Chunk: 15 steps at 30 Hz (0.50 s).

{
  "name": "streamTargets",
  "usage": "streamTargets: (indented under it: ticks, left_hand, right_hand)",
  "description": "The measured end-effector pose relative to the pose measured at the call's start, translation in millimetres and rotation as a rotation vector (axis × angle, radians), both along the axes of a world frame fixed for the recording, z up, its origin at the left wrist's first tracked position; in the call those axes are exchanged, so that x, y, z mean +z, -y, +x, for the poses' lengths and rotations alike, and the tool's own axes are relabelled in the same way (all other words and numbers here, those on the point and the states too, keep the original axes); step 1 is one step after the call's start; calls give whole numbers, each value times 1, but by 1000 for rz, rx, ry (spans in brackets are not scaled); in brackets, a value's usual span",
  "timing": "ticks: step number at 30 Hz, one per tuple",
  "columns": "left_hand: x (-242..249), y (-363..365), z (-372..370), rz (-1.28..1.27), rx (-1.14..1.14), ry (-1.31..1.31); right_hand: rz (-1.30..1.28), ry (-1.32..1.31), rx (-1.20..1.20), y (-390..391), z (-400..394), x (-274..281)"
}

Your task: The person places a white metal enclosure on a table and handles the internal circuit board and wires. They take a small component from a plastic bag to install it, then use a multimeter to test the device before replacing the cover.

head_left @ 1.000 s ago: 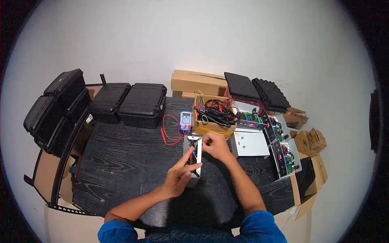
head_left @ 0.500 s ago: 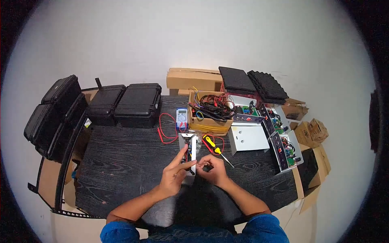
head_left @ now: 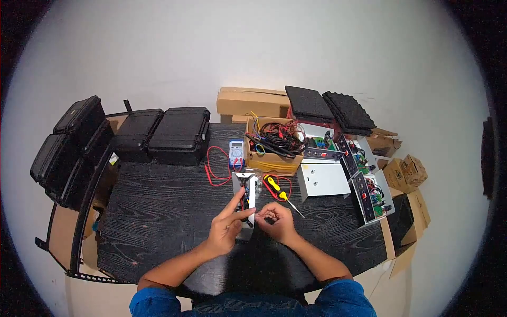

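In front of me stands a narrow white metal case [head_left: 251,191] with an open top, wires and dark parts inside. My left hand [head_left: 224,230] rests over its left side, one finger stretched along the opening and another reaching across to the right edge, holding it steady. Against that right edge, my right hand [head_left: 278,222] is closed in a pinch; whatever its fingertips hold is too small to make out. Just beyond the case lie a blue-and-white multimeter [head_left: 236,152] with red leads [head_left: 209,177] and a yellow-and-black screwdriver [head_left: 278,190]. A clear plastic bag [head_left: 257,179] lies behind the case.
Behind the multimeter, a cardboard box [head_left: 272,165] is full of cables. To the right are a white metal cover [head_left: 325,180] and several opened units with circuit boards [head_left: 376,198]. Black hard cases [head_left: 179,132] line the left, and black foam sheets [head_left: 309,103] lie at the back right.
Almost nothing differs. Both hands keep their places at the white metal case, and the view has shifted very slightly.
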<state>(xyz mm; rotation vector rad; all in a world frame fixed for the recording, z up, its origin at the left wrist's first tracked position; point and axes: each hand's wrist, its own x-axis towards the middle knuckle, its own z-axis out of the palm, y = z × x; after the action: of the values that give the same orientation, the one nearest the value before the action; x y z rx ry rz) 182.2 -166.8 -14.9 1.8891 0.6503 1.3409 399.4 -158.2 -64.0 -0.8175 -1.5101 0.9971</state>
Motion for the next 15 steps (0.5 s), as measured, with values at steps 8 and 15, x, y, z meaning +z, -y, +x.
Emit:
streamTargets:
  ticks: [8, 15]
  left_hand:
    - [-1, -1, 2, 5, -10, 26]
    - [-3, -1, 0, -25, -15, 18]
  right_hand:
    - [-28, -12, -5, -2, 2, -4]
    - [191, 203, -11, 1, 5, 14]
